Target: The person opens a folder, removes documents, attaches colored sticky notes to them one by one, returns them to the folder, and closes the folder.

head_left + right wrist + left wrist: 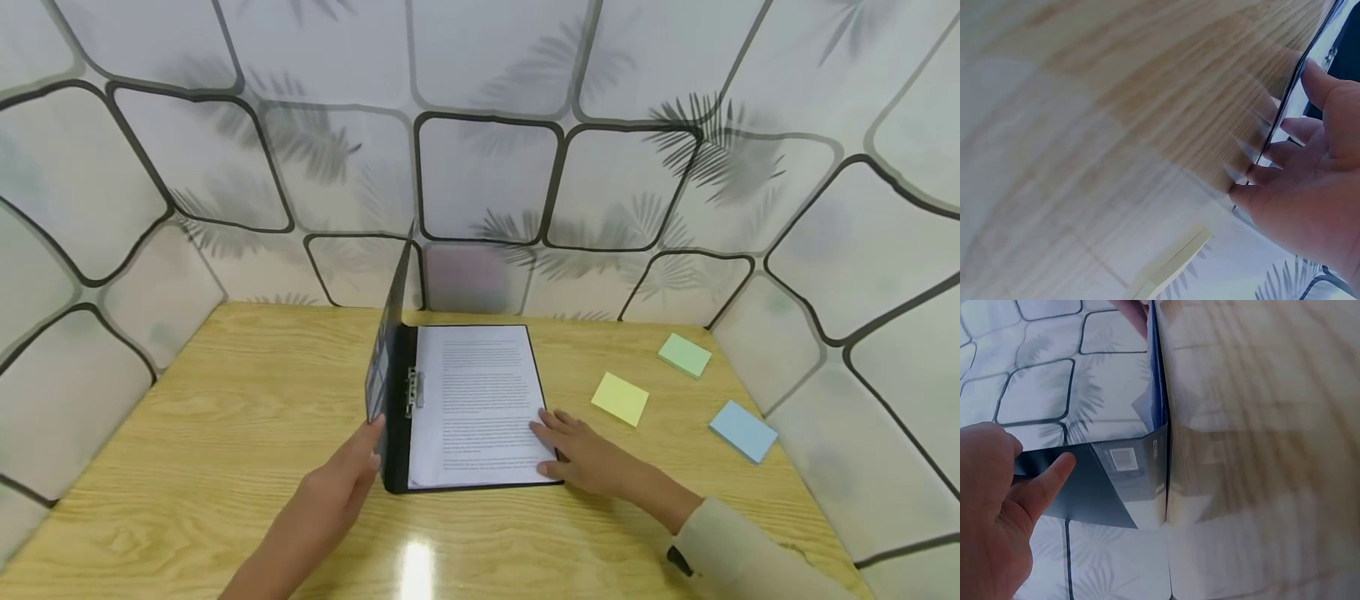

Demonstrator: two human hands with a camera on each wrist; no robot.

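A black clip folder point(399, 450) lies on the wooden table with its cover point(387, 350) raised nearly upright on the left. Printed sheets point(483, 400) fill its right side, next to a metal clip point(412, 390). My left hand point(333, 487) pinches the near edge of the cover between thumb and fingers; in the left wrist view the dark cover point(1082, 490) passes between them. My right hand point(596, 458) rests with spread fingers on the lower right edge of the sheets and folder. The right wrist view shows those fingertips point(1266, 153) along the folder's edge.
Right of the folder lie a yellow sticky-note pad point(620, 399), a green pad point(685, 356) and a blue pad point(743, 432). Patterned walls point(487, 179) close off the table point(247, 400) at the back and both sides.
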